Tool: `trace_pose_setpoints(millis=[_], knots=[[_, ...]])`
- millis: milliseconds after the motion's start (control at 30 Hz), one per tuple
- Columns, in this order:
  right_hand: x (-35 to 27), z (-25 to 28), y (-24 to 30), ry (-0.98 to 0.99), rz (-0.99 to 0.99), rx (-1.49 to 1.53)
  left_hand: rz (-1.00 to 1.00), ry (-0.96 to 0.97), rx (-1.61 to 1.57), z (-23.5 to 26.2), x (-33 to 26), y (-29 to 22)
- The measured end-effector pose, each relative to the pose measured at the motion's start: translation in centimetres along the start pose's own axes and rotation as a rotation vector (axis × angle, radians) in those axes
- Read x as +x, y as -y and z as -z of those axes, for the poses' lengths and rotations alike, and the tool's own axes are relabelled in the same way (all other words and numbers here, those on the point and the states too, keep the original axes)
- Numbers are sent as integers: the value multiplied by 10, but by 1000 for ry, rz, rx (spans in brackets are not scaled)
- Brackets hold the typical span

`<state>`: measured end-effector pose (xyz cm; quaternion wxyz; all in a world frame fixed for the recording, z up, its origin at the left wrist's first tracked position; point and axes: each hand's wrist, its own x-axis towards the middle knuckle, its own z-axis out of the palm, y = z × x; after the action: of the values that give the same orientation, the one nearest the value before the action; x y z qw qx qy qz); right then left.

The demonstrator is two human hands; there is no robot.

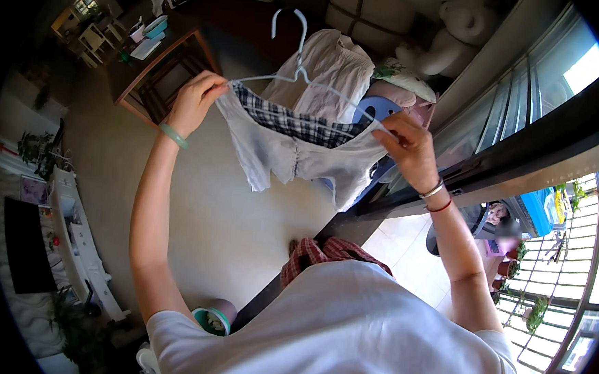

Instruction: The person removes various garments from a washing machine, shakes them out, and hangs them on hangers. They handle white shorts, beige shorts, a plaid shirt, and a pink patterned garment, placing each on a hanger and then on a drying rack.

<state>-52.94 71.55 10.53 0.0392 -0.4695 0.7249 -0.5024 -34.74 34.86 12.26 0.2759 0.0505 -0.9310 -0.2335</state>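
Observation:
A short white top (pixel 321 162) with a black-and-white checked upper part hangs, slightly spread, in front of me. Its pale blue hanger (pixel 300 62) runs through the shoulders, the hook pointing up and away. My left hand (pixel 198 101) pinches the top's left shoulder, close to the hanger's end. At the opposite shoulder, the fingers of my right hand (pixel 410 147) are closed on the cloth by the other end of the hanger. Just behind the hanger lies a crumpled white garment (pixel 324 68), partly hidden by the top.
A wooden table (pixel 157 68) stands at far left. Beyond the top are a blue stool-like piece (pixel 381 108), cushions (pixel 405 81) and a large white teddy bear (pixel 464 22). A dark sliding-door frame (pixel 514 149) runs close to my right arm. A bin (pixel 217 317) stands at lower left.

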Motion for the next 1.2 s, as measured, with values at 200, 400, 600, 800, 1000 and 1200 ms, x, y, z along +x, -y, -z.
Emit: trace_pose_setpoints(millis=[200, 400, 600, 800, 1000, 1200], knots=[[7, -10, -27, 24, 30, 42, 341, 216, -125, -11, 3, 27], [31, -32, -39, -45, -41, 70, 207, 251, -200, -20, 30, 65], [73, -56, -59, -217, -55, 82, 327, 307, -340, -26, 78, 120], [117, -102, -76, -223, -169, 131, 348, 353, -339, -26, 115, 198], [152, -150, -91, -238, -296, 217, 290, 252, -431, -20, 132, 250], [169, -201, -100, -223, -295, 336, 121, 373, -196, -11, 156, 282]])
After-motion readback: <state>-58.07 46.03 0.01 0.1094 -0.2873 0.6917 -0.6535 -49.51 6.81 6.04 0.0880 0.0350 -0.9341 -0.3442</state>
